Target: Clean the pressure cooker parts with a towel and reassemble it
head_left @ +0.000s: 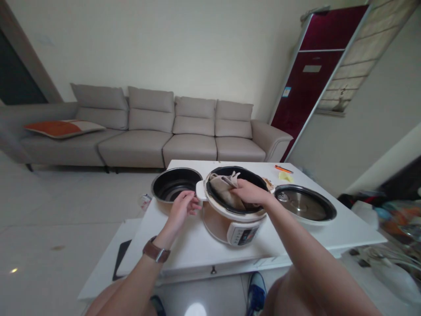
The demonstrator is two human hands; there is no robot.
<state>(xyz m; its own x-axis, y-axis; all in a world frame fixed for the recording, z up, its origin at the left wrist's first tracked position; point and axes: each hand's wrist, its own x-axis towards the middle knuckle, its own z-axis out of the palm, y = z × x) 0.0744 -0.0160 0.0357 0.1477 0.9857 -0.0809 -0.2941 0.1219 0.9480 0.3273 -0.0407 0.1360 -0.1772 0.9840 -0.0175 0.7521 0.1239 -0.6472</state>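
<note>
A white and beige electric cooker (215,224) stands without its lid, its control panel facing me. My right hand (248,192) reaches into its dark opening, closed on a greyish-beige cloth (226,191) bunched against the inner wall. At the cooker's left side, the bent fingers of my left hand (184,204) pinch the edge of the white side handle (201,191). Just left of the cooker sits a round inner pot (176,179) with a dark inside. The lid (307,204) lies to the right, its metal inner face upward.
Everything stands on a white table (184,250) with a drawer knob in front. An orange pen (283,169) and a yellow paper (285,177) lie at its back right. Beyond is a grey sofa (190,147); cluttered items (404,219) stand at the right.
</note>
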